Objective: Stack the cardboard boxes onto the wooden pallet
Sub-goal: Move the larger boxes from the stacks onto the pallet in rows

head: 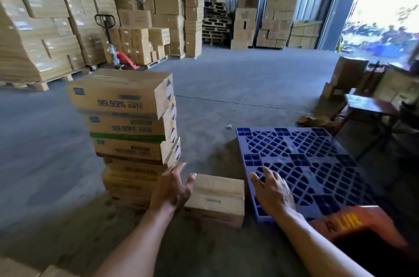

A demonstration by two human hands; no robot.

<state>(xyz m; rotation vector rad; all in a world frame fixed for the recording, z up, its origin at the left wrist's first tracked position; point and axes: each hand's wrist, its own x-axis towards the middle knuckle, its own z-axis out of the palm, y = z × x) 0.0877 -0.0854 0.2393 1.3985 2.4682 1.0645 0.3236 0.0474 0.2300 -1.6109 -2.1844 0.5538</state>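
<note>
A small cardboard box [215, 199] lies on the concrete floor between a tall stack of printed cardboard boxes [131, 131] and a blue plastic pallet [303, 168]. My left hand [174, 186] is open at the box's left side, fingers spread, apparently just touching its top left corner. My right hand [272, 190] hovers open to the right of the box, over the pallet's near left edge. Neither hand holds anything. The pallet's top carries nothing.
Wrapped pallets of boxes [40, 27] line the left and back walls. A red pallet jack [118, 54] stands behind the stack. A small table [371, 106] and more boxes sit at the right, near a bright doorway. An orange garment [353, 222] shows at lower right.
</note>
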